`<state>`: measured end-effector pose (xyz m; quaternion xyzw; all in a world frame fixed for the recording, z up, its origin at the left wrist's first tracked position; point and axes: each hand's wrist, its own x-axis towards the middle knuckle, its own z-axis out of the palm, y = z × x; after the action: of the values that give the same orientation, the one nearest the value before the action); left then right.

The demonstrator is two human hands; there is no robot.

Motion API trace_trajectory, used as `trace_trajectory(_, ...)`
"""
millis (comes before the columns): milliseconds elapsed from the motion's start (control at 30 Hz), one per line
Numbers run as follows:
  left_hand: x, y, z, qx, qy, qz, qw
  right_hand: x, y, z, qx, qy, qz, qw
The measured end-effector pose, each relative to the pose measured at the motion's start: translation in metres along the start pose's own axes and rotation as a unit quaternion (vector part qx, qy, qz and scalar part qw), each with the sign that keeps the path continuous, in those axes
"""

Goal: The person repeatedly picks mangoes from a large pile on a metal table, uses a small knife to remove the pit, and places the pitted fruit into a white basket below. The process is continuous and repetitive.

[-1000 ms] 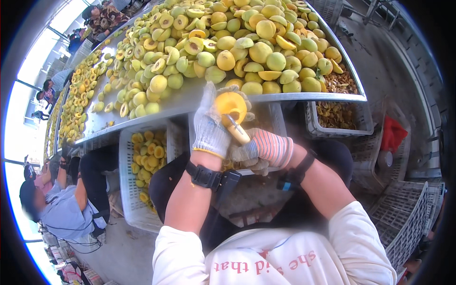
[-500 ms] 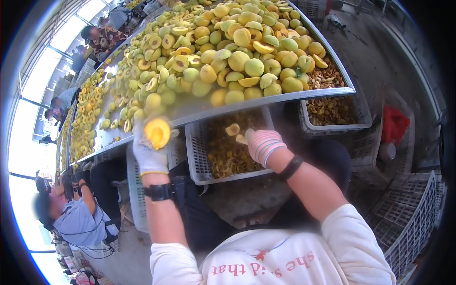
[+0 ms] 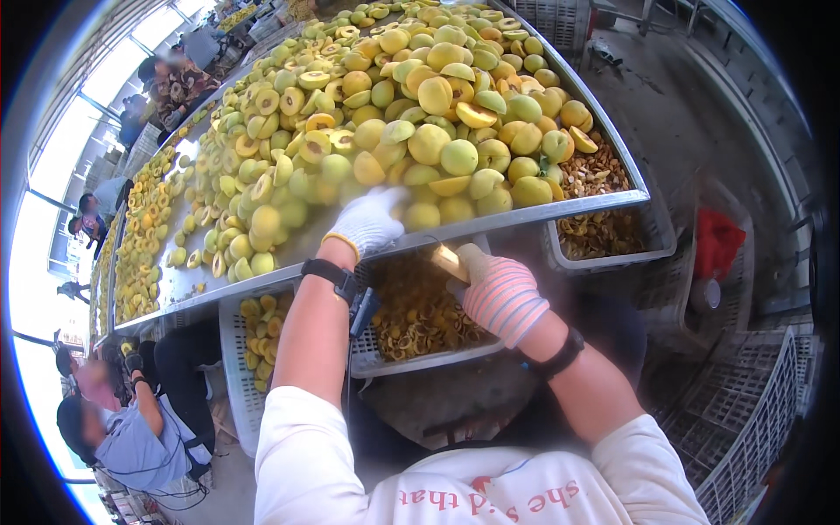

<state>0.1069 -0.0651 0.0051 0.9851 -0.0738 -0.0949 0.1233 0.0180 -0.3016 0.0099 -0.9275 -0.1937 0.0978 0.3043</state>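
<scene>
My left hand (image 3: 367, 222), in a white knit glove, reaches over the metal table's near edge at the front of a heap of yellow-green peaches (image 3: 429, 144), many cut in half. Its fingers are smeared by motion, so whether they hold a peach is unclear. My right hand (image 3: 505, 296), in a pink striped glove, is closed around a short wooden-handled tool (image 3: 451, 262) with a thin curved metal tip. That tool points up and left, above a pale plastic crate (image 3: 420, 363) of peach scraps under the table edge.
Left of my left forearm stands another crate (image 3: 241, 372) with peach halves. A crate of scraps (image 3: 612, 254) sits under the table's right corner, near loose pits (image 3: 599, 171). Stacked crates (image 3: 752, 402) and a red cloth (image 3: 719, 241) are at right. Co-workers sit along the left.
My left hand has moved right and up to the heap; the peach half it held is no longer seen in it. My right hand still grips the tool, its handle now plainer to see.
</scene>
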Motion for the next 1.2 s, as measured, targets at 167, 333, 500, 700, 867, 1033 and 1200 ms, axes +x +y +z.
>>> trace_trajectory(167, 0.005, 0.009, -0.008, 0.047, -0.015, -0.016, 0.999, 0.008, -0.003, 0.006, 0.025, 0.006, -0.007, 1.000)
trace_trajectory(333, -0.011, -0.019, 0.001, -0.135, 0.070, -0.107, 0.983, 0.013, -0.022, 0.001, 0.081, -0.008, 0.035, 0.996)
trace_trajectory(500, -0.022, -0.022, -0.007, -0.119, 0.035, -0.071, 0.990, 0.020, -0.031, 0.010, 0.123, -0.018, 0.058, 0.991)
trace_trajectory(700, 0.009, 0.010, -0.012, 0.132, -0.062, -0.056, 0.988, 0.025, -0.037, 0.020, 0.145, 0.005, 0.046, 0.988)
trace_trajectory(867, 0.001, 0.013, -0.015, 0.090, -0.043, -0.083, 0.992, 0.025, -0.034, 0.015, 0.153, 0.010, 0.064, 0.986)
trace_trajectory(1033, -0.035, -0.058, 0.011, -0.583, 0.075, -0.051, 0.807, 0.025, -0.042, 0.014, 0.173, 0.003, 0.060, 0.983)
trace_trajectory(1200, -0.087, -0.043, -0.010, -0.839, 0.090, 0.064, 0.533, 0.028, -0.061, 0.026, 0.174, -0.057, 0.010, 0.983)
